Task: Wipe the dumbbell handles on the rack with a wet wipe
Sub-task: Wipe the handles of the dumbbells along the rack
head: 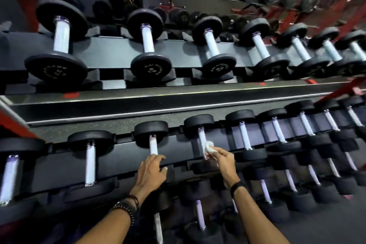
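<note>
Dumbbells sit in a long row on the rack, black heads at each end and pale handles between, running from the near left off to the far right. The right hand pinches a crumpled white wet wipe in its fingertips and holds it against the near end of one dumbbell handle, roughly in the middle of the row. The left hand rests just to the left, fingers curled over the near head of the neighbouring dumbbell, at the foot of its handle. Beaded bracelets circle the left wrist; a dark band circles the right. Beyond the rack, a mirror shows a second row of dumbbells, and more lie on a lower tier nearer the person.
</note>
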`<act>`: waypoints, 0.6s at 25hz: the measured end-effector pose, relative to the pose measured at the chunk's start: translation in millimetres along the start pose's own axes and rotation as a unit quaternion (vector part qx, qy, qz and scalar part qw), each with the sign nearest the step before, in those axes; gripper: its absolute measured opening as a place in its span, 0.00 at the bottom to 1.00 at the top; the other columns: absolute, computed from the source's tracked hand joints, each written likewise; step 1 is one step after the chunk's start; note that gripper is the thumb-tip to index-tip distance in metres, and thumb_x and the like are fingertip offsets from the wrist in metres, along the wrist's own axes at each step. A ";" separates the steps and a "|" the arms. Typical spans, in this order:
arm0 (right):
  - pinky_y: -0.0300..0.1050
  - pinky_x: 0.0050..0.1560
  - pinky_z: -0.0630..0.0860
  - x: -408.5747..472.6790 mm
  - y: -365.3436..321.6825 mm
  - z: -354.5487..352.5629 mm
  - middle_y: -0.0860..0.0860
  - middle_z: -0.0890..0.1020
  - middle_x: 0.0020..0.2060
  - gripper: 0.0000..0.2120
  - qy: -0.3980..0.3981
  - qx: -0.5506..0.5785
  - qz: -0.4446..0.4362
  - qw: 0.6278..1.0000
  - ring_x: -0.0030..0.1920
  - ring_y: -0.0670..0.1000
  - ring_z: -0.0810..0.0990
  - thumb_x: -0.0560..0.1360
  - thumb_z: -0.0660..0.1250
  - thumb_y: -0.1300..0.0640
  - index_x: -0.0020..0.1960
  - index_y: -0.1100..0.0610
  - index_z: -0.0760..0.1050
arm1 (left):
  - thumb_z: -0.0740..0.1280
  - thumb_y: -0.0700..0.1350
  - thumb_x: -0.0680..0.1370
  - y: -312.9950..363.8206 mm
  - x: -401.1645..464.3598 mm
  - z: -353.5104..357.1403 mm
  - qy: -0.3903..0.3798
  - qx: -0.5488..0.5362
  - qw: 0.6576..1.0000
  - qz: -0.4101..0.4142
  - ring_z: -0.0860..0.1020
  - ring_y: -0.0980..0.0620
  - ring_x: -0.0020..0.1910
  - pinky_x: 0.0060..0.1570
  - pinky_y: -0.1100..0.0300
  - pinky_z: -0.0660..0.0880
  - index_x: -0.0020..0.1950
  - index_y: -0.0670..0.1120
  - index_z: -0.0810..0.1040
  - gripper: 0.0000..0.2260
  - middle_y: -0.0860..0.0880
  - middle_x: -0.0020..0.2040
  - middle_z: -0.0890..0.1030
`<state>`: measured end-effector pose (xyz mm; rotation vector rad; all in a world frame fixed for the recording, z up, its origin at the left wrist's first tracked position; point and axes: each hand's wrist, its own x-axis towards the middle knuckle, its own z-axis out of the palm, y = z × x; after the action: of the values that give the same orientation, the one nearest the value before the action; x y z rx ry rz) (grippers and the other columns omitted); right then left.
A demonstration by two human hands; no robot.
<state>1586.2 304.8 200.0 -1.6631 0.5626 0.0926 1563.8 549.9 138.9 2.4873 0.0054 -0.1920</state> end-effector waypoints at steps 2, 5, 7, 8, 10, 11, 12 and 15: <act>0.44 0.39 0.71 14.6 1.5 -14.9 0.53 0.83 0.37 0.19 -0.001 -0.044 -0.024 0.999 0.39 0.48 0.75 0.75 0.69 0.49 0.41 0.66 0.82 | 0.68 0.52 0.75 14.9 9.9 6.8 -0.049 0.012 0.998 -0.042 0.75 0.45 0.64 0.62 0.54 0.71 0.66 0.49 0.76 0.20 0.49 0.63 0.78; 0.41 0.38 0.71 39.0 1.8 -32.9 0.50 0.82 0.32 0.09 0.014 -0.134 -0.061 0.989 0.36 0.47 0.75 0.73 0.72 0.56 0.35 0.58 0.81 | 0.66 0.58 0.77 22.5 20.2 25.1 -0.100 0.058 0.989 -0.095 0.75 0.46 0.64 0.61 0.56 0.73 0.62 0.52 0.79 0.17 0.49 0.62 0.79; 0.36 0.33 0.73 55.4 -2.6 -43.8 0.49 0.80 0.29 0.06 0.010 -0.172 -0.063 0.983 0.32 0.48 0.76 0.70 0.73 0.61 0.37 0.54 0.78 | 0.63 0.62 0.77 23.7 23.3 40.4 -0.099 0.142 0.979 -0.110 0.74 0.48 0.63 0.60 0.56 0.72 0.56 0.52 0.80 0.17 0.51 0.59 0.79; 0.35 0.31 0.72 67.0 -3.5 -50.0 0.49 0.79 0.29 0.06 -0.011 -0.190 -0.060 0.980 0.30 0.47 0.76 0.70 0.73 0.62 0.41 0.53 0.78 | 0.62 0.63 0.76 25.3 25.9 49.1 -0.088 0.177 0.973 -0.118 0.73 0.49 0.63 0.60 0.55 0.70 0.54 0.53 0.80 0.18 0.52 0.58 0.78; 0.37 0.35 0.74 96.5 2.0 -61.9 0.49 0.80 0.30 0.08 -0.067 -0.229 -0.075 0.968 0.31 0.46 0.76 0.71 0.72 0.62 0.46 0.52 0.79 | 0.61 0.65 0.75 28.2 35.6 61.4 -0.065 0.219 0.964 -0.134 0.74 0.51 0.61 0.59 0.56 0.69 0.51 0.53 0.81 0.19 0.54 0.55 0.78; 0.38 0.38 0.75 111.6 4.8 -66.0 0.49 0.82 0.33 0.06 -0.093 -0.245 -0.080 0.962 0.34 0.46 0.78 0.72 0.72 0.61 0.45 0.51 0.80 | 0.61 0.66 0.74 28.2 42.0 65.3 -0.059 0.232 0.960 -0.146 0.75 0.51 0.59 0.57 0.56 0.69 0.49 0.52 0.81 0.20 0.54 0.53 0.80; 0.38 0.40 0.75 125.3 7.1 -68.6 0.50 0.84 0.35 0.04 -0.111 -0.253 -0.083 0.958 0.36 0.45 0.79 0.72 0.72 0.60 0.43 0.51 0.81 | 0.62 0.67 0.74 27.3 48.8 67.9 -0.054 0.241 0.955 -0.163 0.77 0.51 0.57 0.56 0.57 0.70 0.47 0.52 0.82 0.21 0.54 0.51 0.81; 0.38 0.39 0.75 153.6 18.2 -68.3 0.47 0.84 0.34 0.09 -0.153 -0.248 -0.072 0.954 0.35 0.41 0.79 0.72 0.73 0.61 0.36 0.50 0.80 | 0.64 0.66 0.72 28.8 58.4 71.5 -0.025 0.263 0.943 -0.203 0.82 0.49 0.49 0.49 0.57 0.75 0.44 0.49 0.83 0.22 0.50 0.45 0.84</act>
<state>1695.7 191.5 138.6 -2.1212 0.1839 0.4054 1613.2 481.4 91.8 2.9861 0.5110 -0.4848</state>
